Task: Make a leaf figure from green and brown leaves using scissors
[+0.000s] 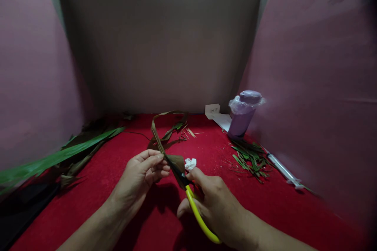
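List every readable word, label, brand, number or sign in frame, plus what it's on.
Readable text: none.
White card at the back: small dark marks, too small and blurred to read.
Syringe on the right: no number can be made out.
Yellow-handled scissors: no brand or lettering can be made out.
Purple container: no label can be made out.

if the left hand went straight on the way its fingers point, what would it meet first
Beyond the long brown leaf strip it pinches, the left hand would probably meet the black-bladed, yellow-handled scissors in the right hand, though depth there is unclear.
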Tool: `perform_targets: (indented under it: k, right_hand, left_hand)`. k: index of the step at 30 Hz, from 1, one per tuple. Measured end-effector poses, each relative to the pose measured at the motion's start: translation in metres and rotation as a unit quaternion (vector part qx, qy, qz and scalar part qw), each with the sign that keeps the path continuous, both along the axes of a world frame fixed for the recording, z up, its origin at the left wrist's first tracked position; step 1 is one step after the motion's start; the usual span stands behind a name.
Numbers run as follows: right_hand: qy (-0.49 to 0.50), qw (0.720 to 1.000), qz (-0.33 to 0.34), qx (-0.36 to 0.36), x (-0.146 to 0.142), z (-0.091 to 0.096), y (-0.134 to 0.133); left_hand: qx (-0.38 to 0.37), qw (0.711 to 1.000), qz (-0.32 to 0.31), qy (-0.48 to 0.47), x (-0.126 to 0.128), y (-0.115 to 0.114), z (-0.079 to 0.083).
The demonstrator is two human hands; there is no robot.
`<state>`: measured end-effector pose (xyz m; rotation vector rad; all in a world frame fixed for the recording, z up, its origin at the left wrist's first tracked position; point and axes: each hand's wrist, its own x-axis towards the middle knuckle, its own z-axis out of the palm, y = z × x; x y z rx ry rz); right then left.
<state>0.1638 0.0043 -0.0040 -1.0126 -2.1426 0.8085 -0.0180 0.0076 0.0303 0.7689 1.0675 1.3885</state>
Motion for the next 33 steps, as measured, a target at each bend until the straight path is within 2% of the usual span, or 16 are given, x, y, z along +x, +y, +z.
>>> perform_targets:
  k: [4,10,14,18,21,25,33]
  right_hand:
    - [-0.023,0.999,-0.033,0.003,0.000,0.011,-0.003]
    - [-0.026,0.999,-0.023,0.000,0.000,0.022,-0.007]
    - [0.058,0.995,-0.061,0.055,0.003,0.020,-0.003]
    - [0.196,0.972,-0.084,0.099,0.005,0.016,0.005]
    - [0.258,0.964,-0.046,0.050,0.004,0.015,0.008]
    - [0.274,0.961,-0.009,-0.024,0.001,0.014,0.009]
    - [0.229,0.972,-0.012,-0.053,-0.001,0.011,0.010]
  left_hand:
    - [0.000,1.000,0.018,0.022,0.001,-0.001,-0.001]
    - [0.002,0.999,0.048,0.024,-0.002,0.003,0.000]
    - [0.012,0.999,0.041,0.021,-0.004,0.004,0.001]
    - [0.009,0.998,-0.017,0.057,0.000,0.000,-0.003]
    - [0.011,0.994,-0.070,0.080,0.005,-0.004,-0.007]
    - [0.019,0.988,-0.110,0.105,0.013,-0.007,-0.011]
    - [0.034,0.977,-0.135,0.162,0.023,-0.013,-0.009]
